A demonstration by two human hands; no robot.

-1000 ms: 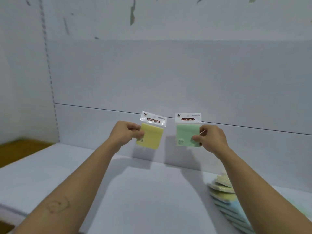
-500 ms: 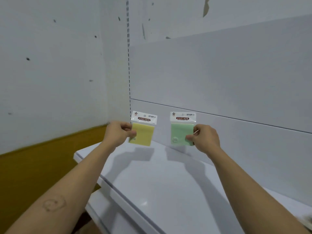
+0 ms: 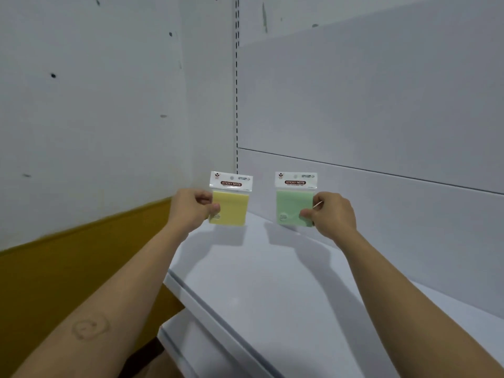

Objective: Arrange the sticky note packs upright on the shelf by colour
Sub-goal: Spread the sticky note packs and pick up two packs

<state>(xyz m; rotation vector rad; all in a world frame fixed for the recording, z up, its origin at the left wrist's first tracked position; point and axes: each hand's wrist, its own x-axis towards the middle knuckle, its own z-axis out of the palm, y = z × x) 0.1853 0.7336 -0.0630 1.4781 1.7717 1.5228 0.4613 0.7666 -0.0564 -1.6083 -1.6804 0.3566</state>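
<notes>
My left hand (image 3: 191, 208) pinches a yellow sticky note pack (image 3: 231, 207) by its left edge and holds it upright near the left end of the white shelf (image 3: 272, 282). My right hand (image 3: 332, 214) grips a green sticky note pack (image 3: 293, 205) by its right edge, also upright, close to the shelf's back panel (image 3: 381, 105). Both packs have a white header card reading STICKY NOTE. Their bottom edges are at or just above the shelf surface; I cannot tell whether they touch it.
A white wall (image 3: 95, 105) with a dark yellow lower band (image 3: 68, 268) runs along the left. A slotted upright (image 3: 236, 77) marks the shelf's left corner. A lower shelf edge (image 3: 196, 347) juts out below the front lip.
The view has swung left, so the stack of packs at the right is out of sight. Both hands carried their packs toward the shelf's left end and lower.
</notes>
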